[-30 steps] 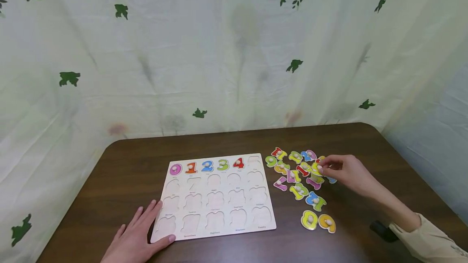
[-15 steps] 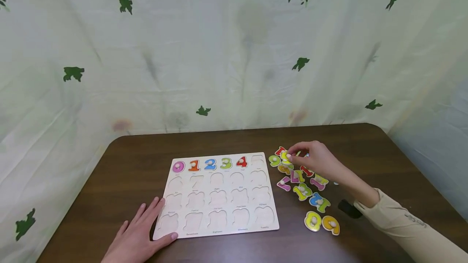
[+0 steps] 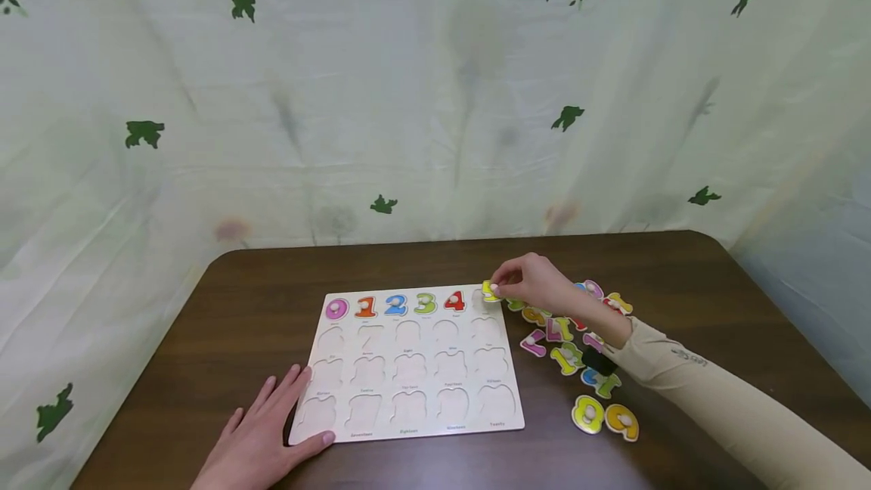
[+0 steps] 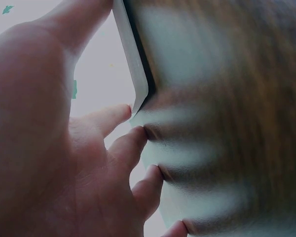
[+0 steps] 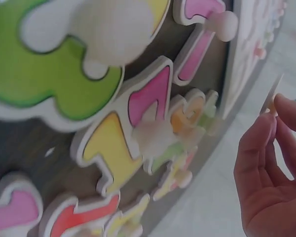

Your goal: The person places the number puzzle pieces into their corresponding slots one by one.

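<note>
My right hand [image 3: 537, 280] pinches a yellow number 5 puzzle piece [image 3: 488, 292] by its knob, over the upper right recess of the white puzzle board [image 3: 416, 429]. In the right wrist view, thumb and fingertips meet on the thin edge-on piece [image 5: 272, 94]. My left hand [image 3: 261, 429] lies with spread fingers at the board's lower left corner, its thumb along the front edge. The left wrist view shows those fingers [image 4: 130, 143] on the table beside the board edge [image 4: 138, 74]. Seated in the top row are purple 0 [image 3: 336, 309], orange 1, blue 2, green 3 and red 4 [image 3: 455, 301].
Several knobbed number pieces [image 3: 567, 358] lie scattered right of the board, partly hidden under my right forearm. Nearer the front are a yellow piece [image 3: 587, 414] and an orange piece [image 3: 622, 422]. A leaf-patterned curtain [image 3: 408, 97] hangs behind the brown table [image 3: 272, 308].
My right hand has carried the yellow 5 leftward from the loose pieces to the board's upper right corner. The left hand stays at the board's corner; the head view has shifted slightly.
</note>
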Available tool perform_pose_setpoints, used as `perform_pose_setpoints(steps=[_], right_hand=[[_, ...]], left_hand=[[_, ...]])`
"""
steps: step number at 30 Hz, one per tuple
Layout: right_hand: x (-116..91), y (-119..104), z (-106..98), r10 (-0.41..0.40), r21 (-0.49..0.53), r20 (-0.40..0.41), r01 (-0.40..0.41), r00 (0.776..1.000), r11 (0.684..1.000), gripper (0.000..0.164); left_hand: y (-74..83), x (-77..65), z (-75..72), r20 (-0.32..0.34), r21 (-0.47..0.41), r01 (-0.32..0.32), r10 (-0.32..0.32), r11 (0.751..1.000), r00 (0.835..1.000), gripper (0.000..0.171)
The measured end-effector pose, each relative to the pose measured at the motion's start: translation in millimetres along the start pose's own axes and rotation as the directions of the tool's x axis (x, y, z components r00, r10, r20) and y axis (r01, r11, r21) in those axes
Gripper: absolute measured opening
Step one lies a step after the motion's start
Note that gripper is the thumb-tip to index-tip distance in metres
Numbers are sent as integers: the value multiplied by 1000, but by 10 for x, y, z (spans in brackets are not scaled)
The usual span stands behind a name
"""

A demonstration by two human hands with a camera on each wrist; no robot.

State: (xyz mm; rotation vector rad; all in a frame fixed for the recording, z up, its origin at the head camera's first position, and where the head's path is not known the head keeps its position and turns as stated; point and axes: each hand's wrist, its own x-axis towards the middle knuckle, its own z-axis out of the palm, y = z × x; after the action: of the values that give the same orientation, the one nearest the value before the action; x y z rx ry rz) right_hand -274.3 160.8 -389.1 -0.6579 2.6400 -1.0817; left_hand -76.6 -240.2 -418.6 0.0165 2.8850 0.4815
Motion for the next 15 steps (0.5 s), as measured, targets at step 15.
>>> perform_pose_setpoints(steps=[15], right_hand=[[235, 79, 173, 18, -8, 81, -18, 997, 1000, 7]], left_hand=[[-7, 15, 15, 18, -6, 19, -19, 1000, 1000, 114]])
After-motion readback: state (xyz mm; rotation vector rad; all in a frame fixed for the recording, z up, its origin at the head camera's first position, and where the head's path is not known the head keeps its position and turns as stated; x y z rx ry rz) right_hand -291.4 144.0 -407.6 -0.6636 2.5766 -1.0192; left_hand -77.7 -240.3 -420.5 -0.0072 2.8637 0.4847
